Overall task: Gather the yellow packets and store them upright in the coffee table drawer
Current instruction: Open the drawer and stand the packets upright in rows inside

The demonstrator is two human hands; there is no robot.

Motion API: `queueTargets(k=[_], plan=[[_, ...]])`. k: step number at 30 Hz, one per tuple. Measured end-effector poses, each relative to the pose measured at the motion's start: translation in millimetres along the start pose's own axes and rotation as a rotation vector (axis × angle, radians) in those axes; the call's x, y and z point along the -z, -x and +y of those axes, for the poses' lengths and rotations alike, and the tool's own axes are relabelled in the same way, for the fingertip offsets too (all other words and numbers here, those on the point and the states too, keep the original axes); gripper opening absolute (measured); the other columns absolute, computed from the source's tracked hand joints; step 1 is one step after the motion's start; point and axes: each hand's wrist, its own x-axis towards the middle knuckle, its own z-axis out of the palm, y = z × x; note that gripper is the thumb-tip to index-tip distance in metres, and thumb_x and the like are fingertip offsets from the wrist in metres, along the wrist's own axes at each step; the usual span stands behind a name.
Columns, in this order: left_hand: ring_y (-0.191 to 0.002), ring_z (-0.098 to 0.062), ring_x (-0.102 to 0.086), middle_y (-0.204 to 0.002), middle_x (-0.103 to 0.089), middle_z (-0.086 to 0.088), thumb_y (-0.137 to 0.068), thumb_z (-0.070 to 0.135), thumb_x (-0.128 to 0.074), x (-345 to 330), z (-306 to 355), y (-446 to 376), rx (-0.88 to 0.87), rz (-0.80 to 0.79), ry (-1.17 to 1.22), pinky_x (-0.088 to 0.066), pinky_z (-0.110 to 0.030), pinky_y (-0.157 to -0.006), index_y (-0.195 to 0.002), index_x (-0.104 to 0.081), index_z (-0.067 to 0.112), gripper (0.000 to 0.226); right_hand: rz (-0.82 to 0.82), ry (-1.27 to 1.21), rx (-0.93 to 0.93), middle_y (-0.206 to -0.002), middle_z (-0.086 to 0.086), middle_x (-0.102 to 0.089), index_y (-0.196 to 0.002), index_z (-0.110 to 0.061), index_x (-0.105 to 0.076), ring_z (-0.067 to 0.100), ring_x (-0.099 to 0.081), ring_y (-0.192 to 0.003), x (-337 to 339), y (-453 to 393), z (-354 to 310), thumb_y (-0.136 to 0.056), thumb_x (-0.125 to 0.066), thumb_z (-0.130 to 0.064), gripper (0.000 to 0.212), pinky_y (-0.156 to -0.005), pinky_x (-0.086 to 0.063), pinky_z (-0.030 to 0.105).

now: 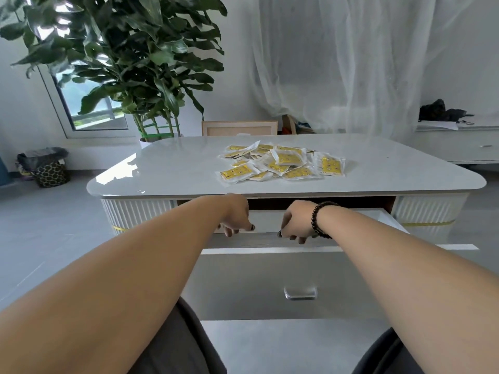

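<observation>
Several yellow packets (280, 163) in clear wrappers lie in a loose pile on the white coffee table (172, 168), right of its middle. The table's drawer (270, 282) is pulled out toward me, its silver handle (300, 293) facing me. My left hand (235, 215) and my right hand (297, 222) reach over the drawer, side by side, knuckles up. The fingers of both hands curl down over the top rim of the drawer front. My right wrist wears a dark bead bracelet. The inside of the drawer is mostly hidden behind my hands and its front panel.
A large potted plant (129, 63) stands behind the table's far left corner. A wooden frame (239, 128) leans behind the table. A patterned bin (50, 171) sits on the floor at left, and a low white cabinet (459, 147) stands at right.
</observation>
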Motion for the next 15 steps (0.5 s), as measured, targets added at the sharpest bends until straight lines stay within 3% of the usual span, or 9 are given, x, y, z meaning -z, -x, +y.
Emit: queueTargets(k=[4,8,11,13,15], plan=[[-0.091,-0.02,-0.069,-0.1,-0.074,-0.006,-0.093,0.037,-0.054,15.3,-20.6,-23.9,0.032,0.124,-0.138,-0.053,-0.031,-0.085,-0.109,-0.068,0.007,0.036,0.088,0.067,-0.002,-0.103,0.008,-0.072,-0.107,-0.01,-0.068,0.021,-0.071,-0.089,9.6,-32.7,-4.7,-0.089,-0.057,-0.031,0.03,-0.08,-0.056,0.031],[-0.109,-0.028,-0.058,-0.121,-0.061,-0.006,-0.092,0.037,-0.052,29.7,-42.1,-55.0,0.098,0.28,-0.198,-0.051,-0.036,-0.091,-0.116,-0.064,0.015,0.035,0.22,0.002,-0.012,-0.11,0.011,-0.069,-0.109,-0.007,-0.068,0.024,-0.068,-0.091,24.3,-71.0,-1.7,-0.086,-0.052,-0.017,0.03,-0.076,-0.055,0.03],[-0.104,-0.028,-0.059,-0.121,-0.059,-0.005,-0.093,0.035,-0.051,39.5,-53.6,-81.4,0.131,0.41,-0.091,-0.051,-0.034,-0.086,-0.116,-0.06,0.018,0.031,0.335,-0.099,-0.006,-0.111,0.01,-0.068,-0.105,-0.005,-0.07,0.025,-0.065,-0.1,36.2,-101.6,0.7,-0.084,-0.051,-0.011,0.028,-0.085,-0.057,0.034],[-0.107,-0.027,-0.058,-0.123,-0.059,-0.005,-0.094,0.033,-0.05,40.2,-59.8,-102.5,0.136,0.506,0.053,-0.051,-0.036,-0.088,-0.12,-0.058,0.019,0.031,0.397,-0.186,0.017,-0.108,0.009,-0.069,-0.1,-0.005,-0.072,0.025,-0.065,-0.098,41.4,-121.1,2.3,-0.085,-0.052,-0.009,0.025,-0.078,-0.057,0.029],[-0.122,-0.027,-0.048,-0.134,-0.051,-0.007,-0.096,0.031,-0.047,36.2,-64.2,-124.9,0.125,0.581,0.173,-0.046,-0.04,-0.097,-0.13,-0.05,0.018,0.037,0.457,-0.287,0.031,-0.103,0.006,-0.069,-0.095,-0.01,-0.073,0.022,-0.064,-0.094,41.3,-139.9,6.6,-0.085,-0.054,-0.009,0.021,-0.071,-0.05,0.024]])
